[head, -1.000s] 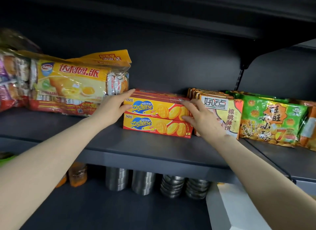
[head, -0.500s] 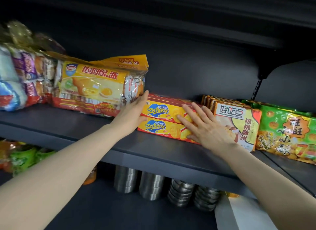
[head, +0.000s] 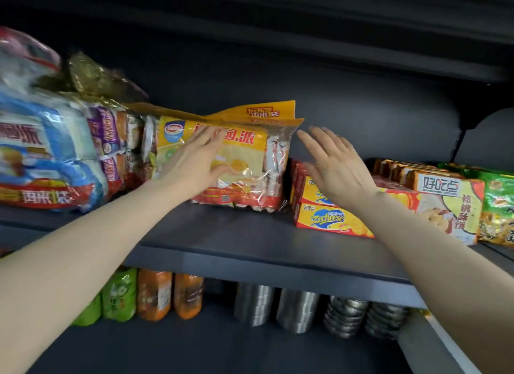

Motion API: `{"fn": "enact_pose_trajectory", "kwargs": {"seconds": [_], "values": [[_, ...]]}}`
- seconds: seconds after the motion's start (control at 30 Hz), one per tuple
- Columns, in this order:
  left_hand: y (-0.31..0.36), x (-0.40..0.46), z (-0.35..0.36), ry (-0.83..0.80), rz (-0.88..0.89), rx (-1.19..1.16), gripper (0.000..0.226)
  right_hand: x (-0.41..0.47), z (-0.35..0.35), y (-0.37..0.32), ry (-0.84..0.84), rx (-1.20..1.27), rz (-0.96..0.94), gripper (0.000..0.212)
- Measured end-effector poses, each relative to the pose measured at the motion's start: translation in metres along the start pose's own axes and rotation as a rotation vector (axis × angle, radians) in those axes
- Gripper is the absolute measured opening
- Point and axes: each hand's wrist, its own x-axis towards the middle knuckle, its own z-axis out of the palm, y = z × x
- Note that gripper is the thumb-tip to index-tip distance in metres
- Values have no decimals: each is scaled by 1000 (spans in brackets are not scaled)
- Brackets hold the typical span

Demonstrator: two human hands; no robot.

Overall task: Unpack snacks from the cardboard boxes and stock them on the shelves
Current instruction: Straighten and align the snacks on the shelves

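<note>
On the middle shelf [head: 250, 234] at centre frame, your flat left hand [head: 194, 165] presses the yellow pie bag [head: 244, 162], your open right hand [head: 333, 167] hovers empty above the stacked Zecheese boxes [head: 325, 217], stocked already, only tidying apparently left.

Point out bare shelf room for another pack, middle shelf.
Free: the front strip of the shelf, ahead of the yellow pie bag and Zecheese boxes. A narrow gap separates bag and boxes, under the right hand. Crowded: left of the bag, and right of the boxes, packs sit edge to edge. The left hand covers the bag's front.
</note>
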Motion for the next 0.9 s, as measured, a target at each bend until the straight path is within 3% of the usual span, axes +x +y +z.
{"fn": "enact_pose_trajectory", "kwargs": {"seconds": [0.17, 0.33, 0.5, 0.6, 0.9], "values": [[-50, -9, -3, -60, -2, 65, 96, 24, 14, -48, -32, 73, 47, 61], [-76, -10, 14, -132, 42, 190, 120, 36, 44, -88, -259, 23, 18, 85], [-82, 1, 32, -127, 94, 316, 143, 51, 68, -103, -313, -84, -21, 112], [-85, 11, 42, -139, 83, 330, 145, 59, 80, -101, -323, -121, -20, 120], [-100, 30, 71, -92, 112, 459, 146, 67, 115, -101, -293, -198, -1, 117]]}}
